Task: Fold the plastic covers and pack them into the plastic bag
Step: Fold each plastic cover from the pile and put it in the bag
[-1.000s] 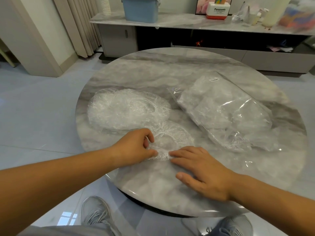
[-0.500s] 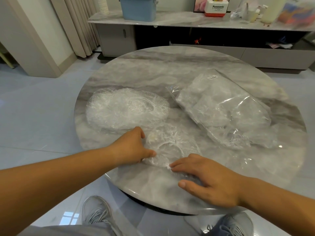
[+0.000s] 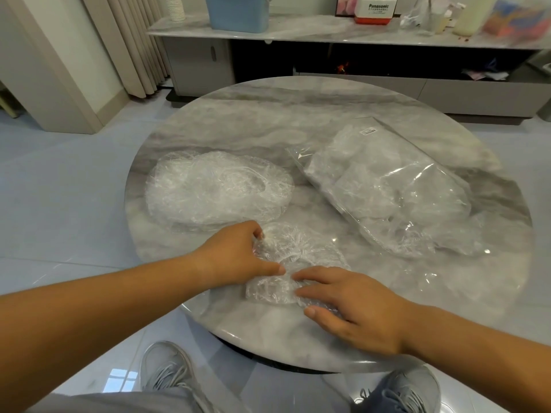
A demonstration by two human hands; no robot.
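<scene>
A small crinkled clear plastic cover (image 3: 293, 257) lies near the front of the round marble table (image 3: 268, 123). My left hand (image 3: 235, 257) pinches its left edge between thumb and fingers. My right hand (image 3: 348, 305) presses flat on its near right part, fingers spread. A stack of larger clear covers (image 3: 217, 189) lies at the left of the table. At the right lies the clear plastic bag (image 3: 387, 186), holding several folded covers, with its mouth toward the table's middle.
The table's front edge is just below my hands, with my grey shoes (image 3: 167, 371) under it. A low cabinet (image 3: 328, 28) behind the table carries a blue tub (image 3: 238, 10) and boxes. A curtain (image 3: 134, 40) hangs at the far left.
The small cover has been dragged toward the front edge and bunched between both hands. My left hand has shifted slightly up along its left edge; my right hand stays pressing it.
</scene>
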